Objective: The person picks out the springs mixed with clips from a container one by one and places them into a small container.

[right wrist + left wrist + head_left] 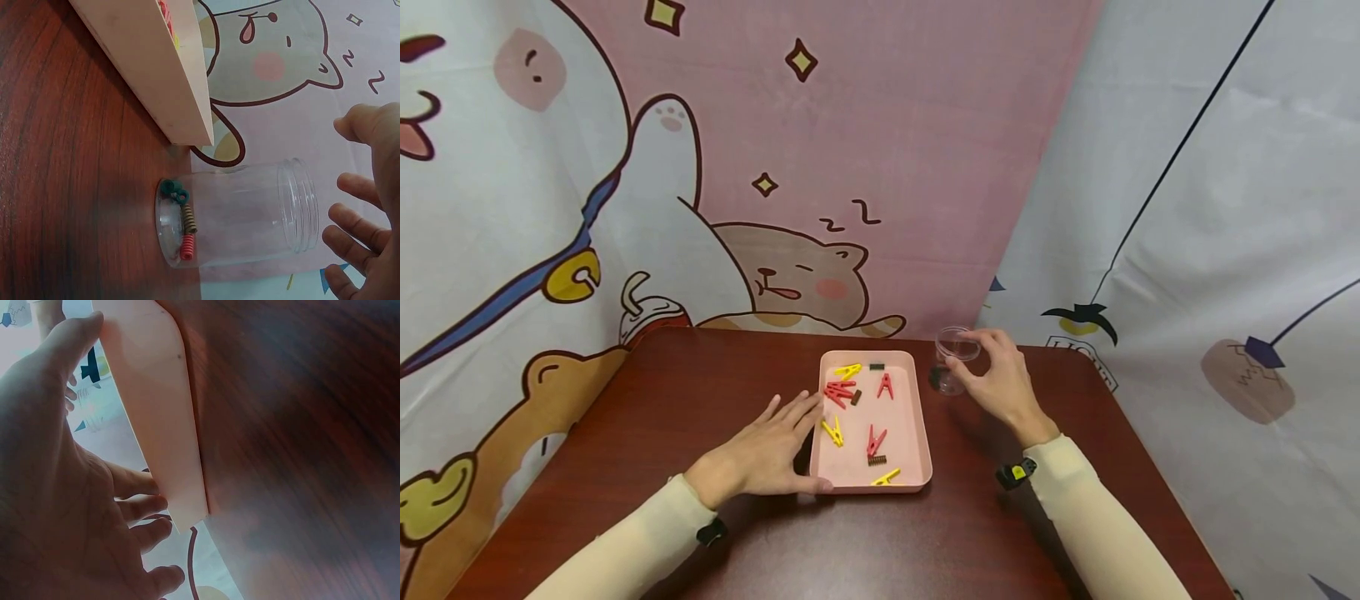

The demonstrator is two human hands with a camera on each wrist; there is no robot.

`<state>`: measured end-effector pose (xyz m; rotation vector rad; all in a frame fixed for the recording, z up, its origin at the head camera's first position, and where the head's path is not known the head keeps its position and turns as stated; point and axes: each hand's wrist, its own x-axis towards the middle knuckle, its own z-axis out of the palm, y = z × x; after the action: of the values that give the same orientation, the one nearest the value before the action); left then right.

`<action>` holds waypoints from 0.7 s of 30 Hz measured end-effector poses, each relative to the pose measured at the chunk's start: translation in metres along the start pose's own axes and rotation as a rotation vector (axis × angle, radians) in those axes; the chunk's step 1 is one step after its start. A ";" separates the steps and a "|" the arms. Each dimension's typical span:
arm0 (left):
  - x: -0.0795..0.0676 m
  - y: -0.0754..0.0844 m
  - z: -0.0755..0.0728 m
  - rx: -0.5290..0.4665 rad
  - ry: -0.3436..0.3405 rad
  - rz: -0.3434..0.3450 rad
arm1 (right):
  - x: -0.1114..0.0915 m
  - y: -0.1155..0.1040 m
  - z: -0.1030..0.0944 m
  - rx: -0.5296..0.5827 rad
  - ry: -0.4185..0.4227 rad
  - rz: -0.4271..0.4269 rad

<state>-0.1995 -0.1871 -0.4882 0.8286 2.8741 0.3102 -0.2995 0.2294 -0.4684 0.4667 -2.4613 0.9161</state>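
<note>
My left hand [760, 454] rests against the left side of a pink tray [904, 425], its fingers along the edge and its thumb at the near rim. Red clothespins [885, 385] and yellow clothespins [833, 432] lie in the tray, along with small dark springs [877, 460]. Just right of the tray, a clear plastic jar [244, 212] stands upright without a lid. At its bottom sit green springs [172, 186], a brown spring [190, 219] and a red spring [187, 247]. My right hand [1006, 387] hovers by the jar's mouth, fingers spread and apart from it in the right wrist view.
The tray and jar stand on a dark red-brown wooden table [715, 400]. Behind the table's far edge hangs a printed cartoon cloth [925, 167], close beyond the jar.
</note>
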 end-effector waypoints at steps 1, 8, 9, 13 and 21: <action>0.000 0.000 0.000 0.001 -0.002 -0.001 | 0.000 -0.001 0.000 0.000 0.001 -0.004; 0.000 0.000 0.000 0.006 -0.002 0.001 | -0.003 -0.004 0.002 -0.005 0.001 -0.023; 0.000 0.000 0.000 0.008 0.000 0.002 | -0.003 -0.005 0.002 -0.006 0.001 -0.023; 0.000 0.001 -0.001 0.010 -0.001 0.001 | -0.003 -0.008 0.002 -0.009 -0.001 -0.027; 0.000 0.001 -0.002 0.007 -0.002 0.003 | -0.004 -0.013 0.003 -0.002 -0.015 -0.040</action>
<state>-0.1990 -0.1864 -0.4861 0.8333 2.8736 0.2998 -0.2915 0.2186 -0.4657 0.5224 -2.4572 0.8963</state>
